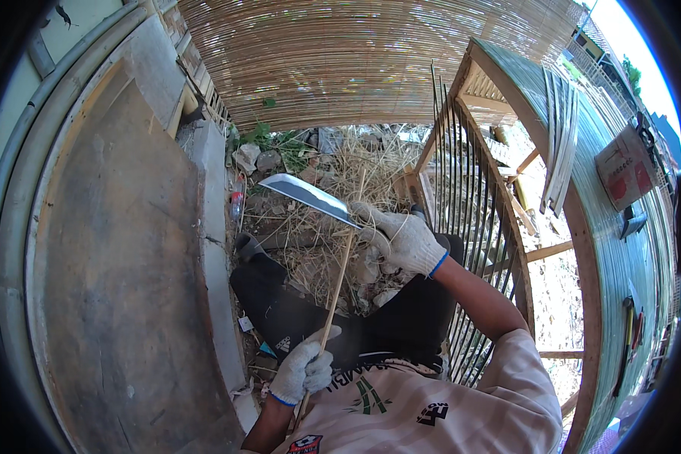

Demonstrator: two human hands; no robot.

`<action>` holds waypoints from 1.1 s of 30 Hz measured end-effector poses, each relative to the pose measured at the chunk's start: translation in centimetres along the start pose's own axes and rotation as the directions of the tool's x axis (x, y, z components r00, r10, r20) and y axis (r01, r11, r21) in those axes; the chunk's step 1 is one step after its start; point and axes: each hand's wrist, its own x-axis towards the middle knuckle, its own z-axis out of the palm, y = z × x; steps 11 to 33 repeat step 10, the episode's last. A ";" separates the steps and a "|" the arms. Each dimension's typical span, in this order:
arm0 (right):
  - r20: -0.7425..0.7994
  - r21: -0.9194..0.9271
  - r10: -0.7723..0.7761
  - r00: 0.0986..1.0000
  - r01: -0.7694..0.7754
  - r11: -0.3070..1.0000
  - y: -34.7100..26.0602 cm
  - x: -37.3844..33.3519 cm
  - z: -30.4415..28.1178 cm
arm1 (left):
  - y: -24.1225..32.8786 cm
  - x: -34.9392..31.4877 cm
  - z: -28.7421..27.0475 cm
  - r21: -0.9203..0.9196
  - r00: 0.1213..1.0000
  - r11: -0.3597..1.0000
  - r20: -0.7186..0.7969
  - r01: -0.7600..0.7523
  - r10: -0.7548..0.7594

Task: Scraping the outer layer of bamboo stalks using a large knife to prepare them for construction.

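My left hand (306, 371), in a white knitted glove with a blue cuff, is closed around the lower part of a thin bamboo stick (339, 284). The stick slants up and away from my lap. My right hand (405, 238), gloved the same way, grips a machete (308, 198); its handle is hidden in the fist. The wide, bright blade points to the left and far side. It crosses the stick near the stick's upper end, close to my right fingers. Whether the edge touches the stick I cannot tell.
Pale shavings (356, 147) and stones litter the ground between my legs. To the left leans a large brown board (121, 265). A rack of thin dark rods (480, 212) stands at the right, beside a greenish table (609, 303) bearing flat strips (558, 144), a box (626, 168) and tools.
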 end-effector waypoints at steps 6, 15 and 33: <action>-0.013 0.034 0.203 0.979 -0.203 0.979 1.9 2.2 -1.9 | -0.7 -2.4 -2.1 0.064 0.994 0.994 -0.073 0.088 -0.083; -0.073 0.300 0.382 0.921 -0.345 0.889 6.0 3.4 -0.5 | -0.3 -4.3 -3.6 0.164 0.998 0.985 -0.047 0.043 -0.036; -0.073 0.300 0.382 0.921 -0.345 0.889 6.0 3.4 -0.5 | -0.3 -4.3 -3.6 0.164 0.998 0.985 -0.047 0.043 -0.036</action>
